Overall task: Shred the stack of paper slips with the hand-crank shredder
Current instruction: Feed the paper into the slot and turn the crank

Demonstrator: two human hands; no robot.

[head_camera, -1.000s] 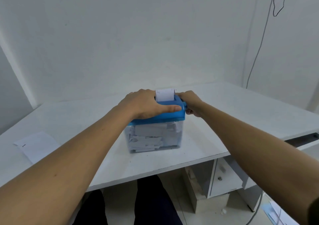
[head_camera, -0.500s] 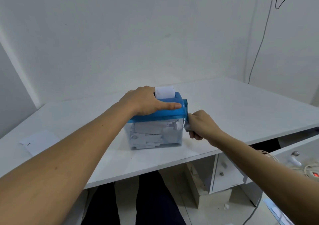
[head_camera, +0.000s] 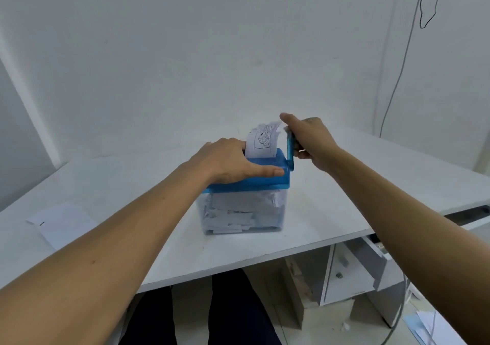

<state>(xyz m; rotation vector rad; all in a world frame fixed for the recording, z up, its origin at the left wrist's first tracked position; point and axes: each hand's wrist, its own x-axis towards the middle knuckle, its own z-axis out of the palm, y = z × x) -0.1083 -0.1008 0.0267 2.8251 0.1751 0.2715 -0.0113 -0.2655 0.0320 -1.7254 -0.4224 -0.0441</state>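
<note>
The hand-crank shredder (head_camera: 278, 179) has a blue top on a clear bin (head_camera: 240, 216) packed with white shreds, and it stands mid-table. My left hand (head_camera: 228, 160) grips the blue top, thumb along its front edge. A printed paper slip (head_camera: 262, 142) sticks up from the slot. My right hand (head_camera: 309, 142) holds the blue crank handle (head_camera: 290, 148), which points up, with the forefinger stretched out toward the slip. A stack of white paper slips (head_camera: 62, 224) lies at the table's left.
The white table (head_camera: 358, 185) ends at a front edge close to me. A white drawer cabinet (head_camera: 347, 273) stands under its right side. A cable (head_camera: 397, 74) hangs down the right wall. My dark-trousered legs (head_camera: 233, 310) are under the table.
My right hand swung the crank from low beside the bin up to the top. More of the slip now stands above the slot. My left hand stayed on the top.
</note>
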